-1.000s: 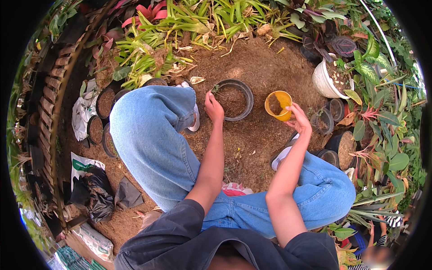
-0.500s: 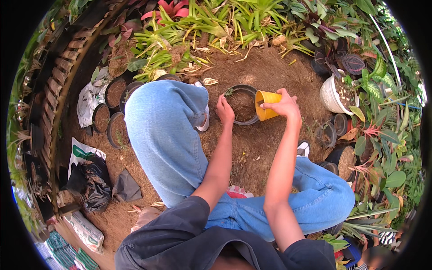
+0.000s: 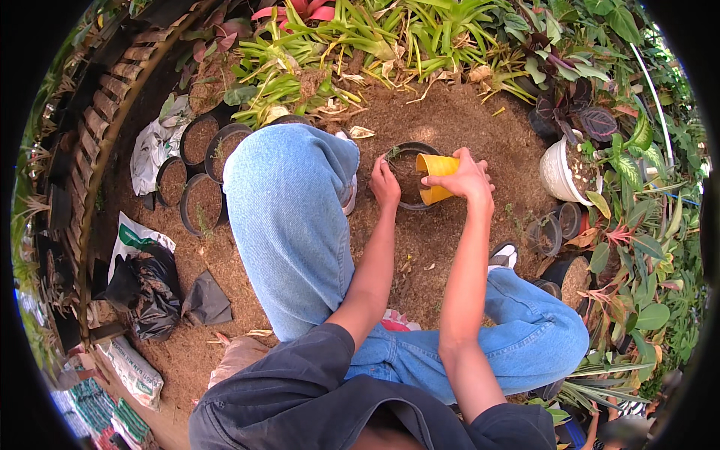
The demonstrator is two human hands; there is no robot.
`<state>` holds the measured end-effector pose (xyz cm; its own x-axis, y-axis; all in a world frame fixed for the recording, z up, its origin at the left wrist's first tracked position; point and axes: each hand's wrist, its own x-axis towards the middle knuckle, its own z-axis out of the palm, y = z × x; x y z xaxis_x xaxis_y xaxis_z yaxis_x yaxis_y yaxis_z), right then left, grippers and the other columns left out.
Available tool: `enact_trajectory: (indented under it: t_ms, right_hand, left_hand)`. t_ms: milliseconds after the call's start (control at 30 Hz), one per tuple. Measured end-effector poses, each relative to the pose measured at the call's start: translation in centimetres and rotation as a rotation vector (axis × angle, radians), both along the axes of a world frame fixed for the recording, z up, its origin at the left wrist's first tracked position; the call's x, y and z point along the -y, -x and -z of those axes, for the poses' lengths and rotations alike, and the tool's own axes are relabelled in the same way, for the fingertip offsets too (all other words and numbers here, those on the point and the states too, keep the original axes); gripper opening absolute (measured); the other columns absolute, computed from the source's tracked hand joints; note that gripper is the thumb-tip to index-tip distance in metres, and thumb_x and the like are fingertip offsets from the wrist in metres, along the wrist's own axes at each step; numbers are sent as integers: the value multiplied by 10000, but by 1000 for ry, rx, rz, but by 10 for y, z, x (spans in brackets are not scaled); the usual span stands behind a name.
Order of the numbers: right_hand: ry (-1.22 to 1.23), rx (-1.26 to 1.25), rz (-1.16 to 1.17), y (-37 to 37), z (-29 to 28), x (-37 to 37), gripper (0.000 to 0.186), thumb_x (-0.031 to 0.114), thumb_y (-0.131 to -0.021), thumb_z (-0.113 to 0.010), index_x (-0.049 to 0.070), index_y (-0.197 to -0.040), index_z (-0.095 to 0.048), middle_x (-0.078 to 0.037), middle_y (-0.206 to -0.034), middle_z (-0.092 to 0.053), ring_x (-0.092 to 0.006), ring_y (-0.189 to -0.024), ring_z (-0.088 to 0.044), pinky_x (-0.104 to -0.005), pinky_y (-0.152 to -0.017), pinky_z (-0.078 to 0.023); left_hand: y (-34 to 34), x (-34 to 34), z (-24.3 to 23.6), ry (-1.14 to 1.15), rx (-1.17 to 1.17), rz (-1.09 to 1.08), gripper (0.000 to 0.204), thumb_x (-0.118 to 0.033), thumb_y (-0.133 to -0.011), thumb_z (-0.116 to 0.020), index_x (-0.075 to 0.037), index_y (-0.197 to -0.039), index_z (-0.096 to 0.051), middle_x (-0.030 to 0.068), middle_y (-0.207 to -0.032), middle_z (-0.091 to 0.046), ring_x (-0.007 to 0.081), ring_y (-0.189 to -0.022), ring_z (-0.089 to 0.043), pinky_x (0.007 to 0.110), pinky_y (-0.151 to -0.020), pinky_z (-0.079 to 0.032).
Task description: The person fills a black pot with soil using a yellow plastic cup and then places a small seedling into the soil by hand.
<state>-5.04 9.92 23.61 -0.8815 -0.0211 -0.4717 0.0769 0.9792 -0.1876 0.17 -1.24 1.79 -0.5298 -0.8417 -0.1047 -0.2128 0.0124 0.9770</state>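
A round black plant pot (image 3: 414, 208) partly filled with soil stands on the ground in front of me. My left hand (image 3: 385, 184) is at its left rim, fingers closed around the base of a small green seedling (image 3: 393, 152); the exact grip is partly hidden. My right hand (image 3: 469, 180) grips a yellow plastic cup (image 3: 442, 166), tilted on its side with its mouth facing left over the pot. The thumb reaches into the mouth. How much soil lies inside the cup cannot be made out.
Several soil-filled black pots (image 3: 201, 204) stand at the left, near a black plastic bag (image 3: 156, 300). At the right are a white pot (image 3: 557, 166) and small black pots (image 3: 550, 234). Leafy plants (image 3: 360, 45) border the far side. My bent knees flank the work area.
The yellow cup has shifted slightly left, farther over the black pot, and tipped more toward it. My left hand stays by the seedling. The whole view has shifted a little.
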Motion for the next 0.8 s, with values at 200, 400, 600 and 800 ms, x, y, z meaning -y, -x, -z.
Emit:
enact_trajectory:
  t_ms: [200,400,600,800]
  right_hand:
    - [-11,-37,2,0,0,0,1123,512,-491,-956,155,-1426,-448,-288,-1445,-421,-531,-1330,-445,-664,-1128,-284]
    - [10,-50,1,0,-6,-3,1123,510,-493,-956,154,-1427,-444,-289,-1445,-421,-526,-1328,-450,-664,-1126,-285]
    - [7,-78,-3,1,-9,-8,1121,511,-495,-955,155,-1427,-444,-291,-1446,-420,-520,-1331,-451,-669,-1124,-279]
    - [32,-118,33,4,-6,-12,1119,512,-497,-954,155,-1427,-444,-292,-1448,-420,-514,-1334,-452,-674,-1123,-274]
  left_hand:
    - [2,1,4,12,-7,0,401,-265,-1052,-401,-22,-1251,-651,229,-1150,-693,406,-1097,-642,462,-930,-482]
    - [2,0,3,10,4,15,407,-270,-1055,-398,-20,-1265,-642,232,-1142,-692,410,-1085,-643,471,-920,-479]
    - [1,0,3,3,9,11,409,-273,-1058,-398,-18,-1267,-639,234,-1137,-692,414,-1078,-644,471,-913,-480]
    - [2,0,7,-11,23,22,416,-284,-1058,-398,-26,-1286,-632,228,-1162,-690,410,-1099,-640,470,-934,-475]
